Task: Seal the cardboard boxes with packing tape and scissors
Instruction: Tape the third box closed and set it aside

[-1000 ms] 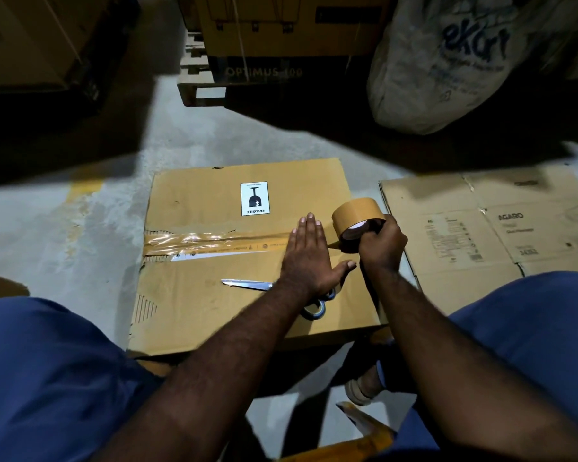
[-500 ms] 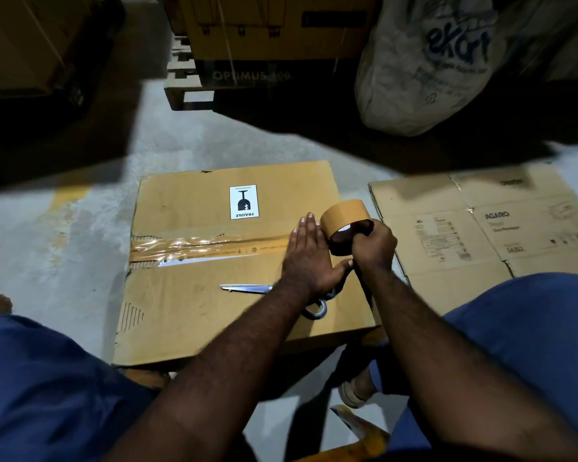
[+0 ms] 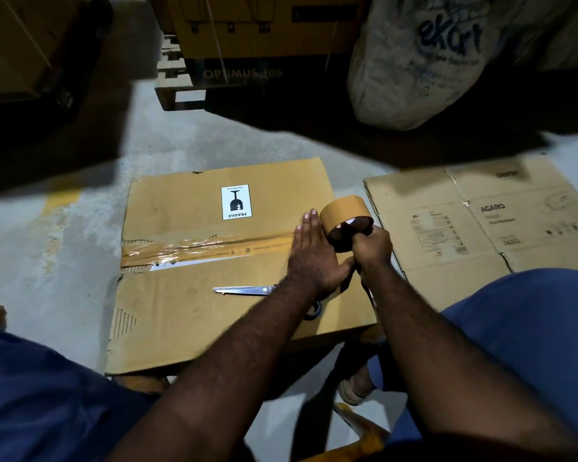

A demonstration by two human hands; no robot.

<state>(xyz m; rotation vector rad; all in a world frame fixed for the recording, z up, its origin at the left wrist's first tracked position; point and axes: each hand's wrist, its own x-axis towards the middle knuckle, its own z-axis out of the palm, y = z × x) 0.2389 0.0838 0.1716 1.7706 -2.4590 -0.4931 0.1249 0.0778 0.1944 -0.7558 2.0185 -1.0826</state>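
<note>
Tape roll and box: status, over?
Left hand flat on box, at its seam. Right hand grips tape roll at the right edge. Scissors lie on box, handles under left wrist, off the seam.

The left hand (image 3: 312, 253) lies flat on the box (image 3: 194, 315). The right hand (image 3: 372, 246) grips the tape roll (image 3: 342, 213). Scissors (image 3: 244, 290) lie on the box.

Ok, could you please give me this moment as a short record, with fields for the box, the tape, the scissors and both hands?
box: on the floor, flaps shut, old tape along the seam, label on the far flap
roll: at the seam's right end, on edge
right hand: grips the roll
left hand: fingers straight, pressing on the seam beside the roll
scissors: lying on the near flap, handles partly under the left arm
carton: flattened, right of the box
</note>
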